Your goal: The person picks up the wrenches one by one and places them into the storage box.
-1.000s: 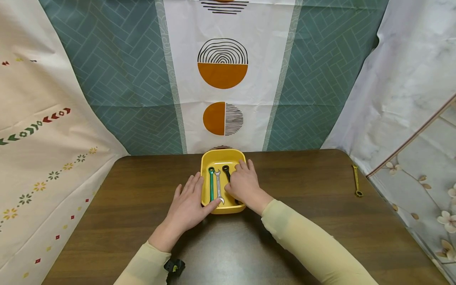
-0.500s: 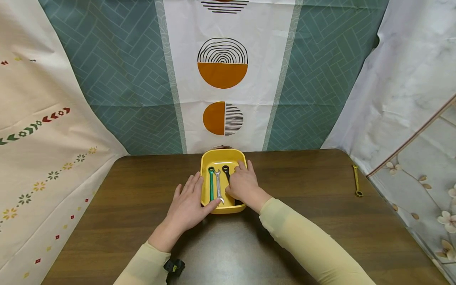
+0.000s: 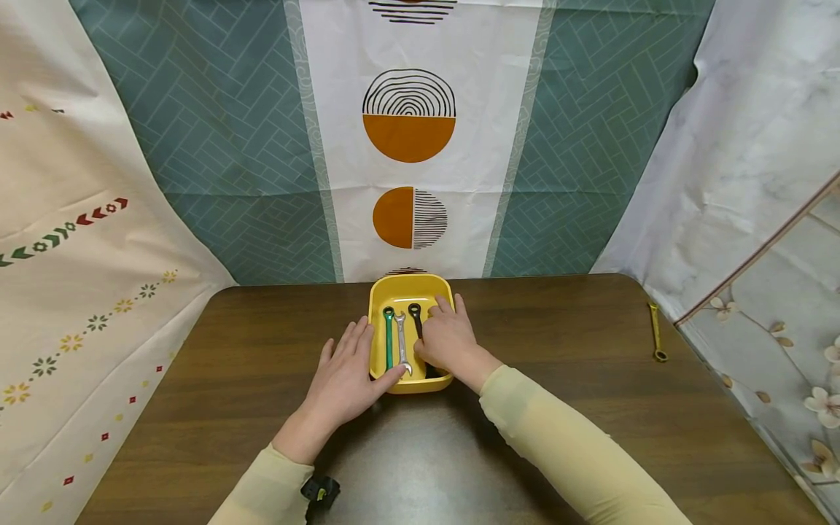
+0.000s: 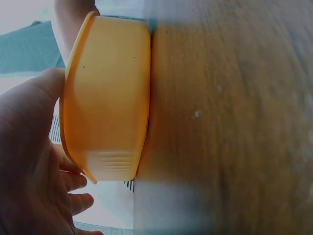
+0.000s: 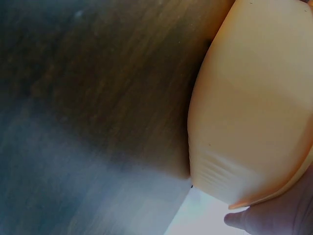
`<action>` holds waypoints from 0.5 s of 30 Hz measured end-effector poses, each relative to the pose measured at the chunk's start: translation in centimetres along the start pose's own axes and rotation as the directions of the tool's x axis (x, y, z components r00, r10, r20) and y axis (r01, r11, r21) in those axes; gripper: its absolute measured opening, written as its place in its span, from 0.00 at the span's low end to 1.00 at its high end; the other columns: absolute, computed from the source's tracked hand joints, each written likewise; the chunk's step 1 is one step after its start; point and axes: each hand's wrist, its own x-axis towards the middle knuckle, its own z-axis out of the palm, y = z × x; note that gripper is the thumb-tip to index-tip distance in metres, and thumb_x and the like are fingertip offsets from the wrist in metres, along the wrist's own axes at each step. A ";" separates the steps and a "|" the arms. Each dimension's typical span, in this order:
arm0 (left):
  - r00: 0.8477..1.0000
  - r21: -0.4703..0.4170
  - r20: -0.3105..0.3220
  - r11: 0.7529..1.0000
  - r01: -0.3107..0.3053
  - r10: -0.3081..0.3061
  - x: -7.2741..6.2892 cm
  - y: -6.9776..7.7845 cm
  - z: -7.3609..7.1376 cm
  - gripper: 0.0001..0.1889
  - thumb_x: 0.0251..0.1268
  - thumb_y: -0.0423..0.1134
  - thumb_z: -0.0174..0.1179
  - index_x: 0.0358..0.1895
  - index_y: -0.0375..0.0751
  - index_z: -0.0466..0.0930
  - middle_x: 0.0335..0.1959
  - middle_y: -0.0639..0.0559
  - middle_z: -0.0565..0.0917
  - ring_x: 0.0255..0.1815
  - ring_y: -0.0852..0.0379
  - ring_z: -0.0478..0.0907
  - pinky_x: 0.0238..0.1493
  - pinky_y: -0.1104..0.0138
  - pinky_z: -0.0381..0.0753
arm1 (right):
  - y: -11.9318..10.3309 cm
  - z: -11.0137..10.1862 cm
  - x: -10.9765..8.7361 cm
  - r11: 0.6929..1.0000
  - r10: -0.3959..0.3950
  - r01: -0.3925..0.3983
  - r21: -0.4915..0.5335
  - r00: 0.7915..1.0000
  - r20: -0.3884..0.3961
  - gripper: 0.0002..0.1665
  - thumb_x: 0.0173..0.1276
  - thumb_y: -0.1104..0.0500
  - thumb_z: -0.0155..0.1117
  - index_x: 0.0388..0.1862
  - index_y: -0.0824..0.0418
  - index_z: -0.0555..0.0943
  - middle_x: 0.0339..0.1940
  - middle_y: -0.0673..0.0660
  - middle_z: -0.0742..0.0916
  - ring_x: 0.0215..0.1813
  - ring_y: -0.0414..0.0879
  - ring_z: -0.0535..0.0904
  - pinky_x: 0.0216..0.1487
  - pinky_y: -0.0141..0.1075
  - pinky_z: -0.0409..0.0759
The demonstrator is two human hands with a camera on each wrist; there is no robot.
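Observation:
A yellow tray (image 3: 420, 387) holds a green wrench (image 3: 389, 337), a silver wrench (image 3: 402, 337) and a black wrench (image 3: 415, 313) lying side by side. My left hand (image 3: 344, 375) rests along the tray's left rim, its fingers extended and its thumb over the near left corner, by the silver wrench's lower end. Over the right rim reaches my right hand (image 3: 451, 337). Its thumb touches the middle of the black wrench, covering part of it, and a finger points into the tray. The wrist views show the tray's outer wall (image 4: 107, 98) from either side.
A yellow wrench (image 3: 658, 334) lies near the right edge of the brown wooden table (image 3: 558, 343). Patterned cloths (image 3: 249, 146) hang behind the table and at both sides. A black strap device (image 3: 320, 493) sits at the left wrist.
The lower end of the black wrench has shifted slightly left under my right hand. My left hand and the tray stay in place.

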 end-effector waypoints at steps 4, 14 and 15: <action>1.000 -0.002 -0.005 1.000 -0.001 0.001 0.0 0.0 0.1 0.57 0.76 0.74 0.58 0.88 0.30 0.56 0.90 0.36 0.55 0.90 0.35 0.51 0.83 0.30 0.51 | 0.3 -0.1 -0.2 0.999 -0.032 0.032 0.019 0.999 -0.016 0.22 0.81 0.43 0.66 0.42 0.58 0.95 0.77 0.58 0.82 0.90 0.57 0.57 0.88 0.63 0.43; 1.000 -0.007 -0.010 1.000 -0.007 0.007 0.0 0.0 0.0 0.56 0.76 0.73 0.60 0.88 0.30 0.56 0.90 0.36 0.55 0.90 0.35 0.51 0.82 0.29 0.52 | 1.0 0.3 -0.6 0.996 -0.085 0.086 0.015 0.993 -0.078 0.07 0.74 0.52 0.75 0.41 0.55 0.92 0.80 0.56 0.79 0.91 0.57 0.55 0.88 0.63 0.45; 1.000 -0.007 -0.011 1.000 -0.008 0.008 0.0 -0.1 0.0 0.56 0.76 0.73 0.60 0.88 0.30 0.56 0.90 0.36 0.55 0.90 0.35 0.51 0.82 0.29 0.52 | 0.9 0.3 -0.6 0.996 -0.087 0.088 0.016 0.993 -0.080 0.08 0.74 0.53 0.75 0.43 0.55 0.92 0.80 0.56 0.79 0.91 0.57 0.55 0.88 0.63 0.45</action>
